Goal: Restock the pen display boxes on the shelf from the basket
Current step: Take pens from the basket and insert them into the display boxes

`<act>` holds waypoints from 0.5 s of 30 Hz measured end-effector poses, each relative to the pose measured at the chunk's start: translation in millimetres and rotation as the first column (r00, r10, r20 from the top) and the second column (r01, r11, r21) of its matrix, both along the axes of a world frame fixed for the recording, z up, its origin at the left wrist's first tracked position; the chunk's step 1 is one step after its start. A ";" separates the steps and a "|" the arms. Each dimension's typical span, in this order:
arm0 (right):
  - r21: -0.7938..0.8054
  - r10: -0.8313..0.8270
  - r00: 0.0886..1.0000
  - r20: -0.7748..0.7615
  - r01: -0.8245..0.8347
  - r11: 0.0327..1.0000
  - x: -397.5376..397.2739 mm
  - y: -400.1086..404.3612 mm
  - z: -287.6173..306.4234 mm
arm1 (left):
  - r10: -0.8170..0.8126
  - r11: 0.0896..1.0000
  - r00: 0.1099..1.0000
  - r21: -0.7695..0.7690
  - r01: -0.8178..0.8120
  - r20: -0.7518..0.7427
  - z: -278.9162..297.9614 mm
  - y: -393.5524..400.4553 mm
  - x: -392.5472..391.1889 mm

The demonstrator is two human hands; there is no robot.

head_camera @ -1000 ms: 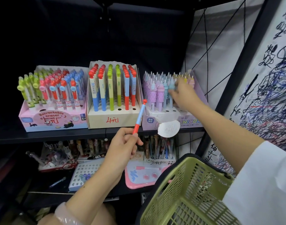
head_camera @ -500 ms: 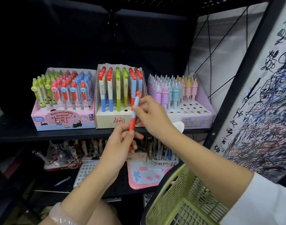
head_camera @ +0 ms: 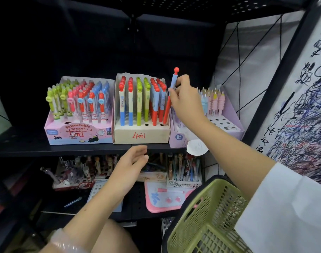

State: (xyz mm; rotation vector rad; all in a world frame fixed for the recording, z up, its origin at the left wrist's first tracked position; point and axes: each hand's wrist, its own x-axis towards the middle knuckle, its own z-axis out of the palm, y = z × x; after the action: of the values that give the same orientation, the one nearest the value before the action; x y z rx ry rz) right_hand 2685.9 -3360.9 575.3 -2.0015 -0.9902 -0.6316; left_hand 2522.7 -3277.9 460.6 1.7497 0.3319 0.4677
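Right hand (head_camera: 186, 101) is pinching red-and-blue pen (head_camera: 169, 99), aiming its tip at middle box (head_camera: 141, 135) | left hand (head_camera: 132, 161) is hanging relaxed, holding nothing, near shelf (head_camera: 64, 151)

Pink box (head_camera: 79, 133): "Retractable eraser", "5元". Beige box (head_camera: 141, 136): "4元". Lower box (head_camera: 181, 184): "2元".

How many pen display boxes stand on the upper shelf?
3: the pink eraser box on the left, the beige box in the middle, and the lilac box on the right, partly hidden by the right hand.
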 end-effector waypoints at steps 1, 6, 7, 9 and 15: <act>0.000 0.006 1.000 0.003 -0.006 1.000 -1.3 1.3 1.1 | 0.002 1.000 1.000 0.005 -0.002 0.003 0.5 0.2 -0.4; -0.136 -0.035 0.997 -0.073 0.024 0.990 -3.6 5.6 -10.7 | -0.008 1.000 1.000 0.012 0.008 0.020 1.1 -1.2 -4.1; -0.196 -0.037 0.993 -0.112 0.015 0.980 -4.4 5.4 -15.2 | -0.008 1.000 1.000 0.012 0.008 0.024 1.1 -1.5 -4.8; -0.315 -0.049 0.983 -0.176 -0.009 0.949 -6.3 5.5 -23.2 | -0.010 1.000 1.000 0.014 0.009 0.030 1.0 -2.2 -6.0; -0.196 0.003 0.947 -0.323 -0.069 0.978 -18.3 -21.6 -27.6 | -0.088 0.996 0.995 0.016 0.088 0.044 -3.3 -20.7 -10.7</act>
State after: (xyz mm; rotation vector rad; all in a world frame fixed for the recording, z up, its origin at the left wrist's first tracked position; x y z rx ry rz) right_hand 2667.7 -3382.5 547.7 -2.1730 -0.9177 -0.1759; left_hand 2512.0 -3298.6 457.4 1.7571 0.2193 0.4458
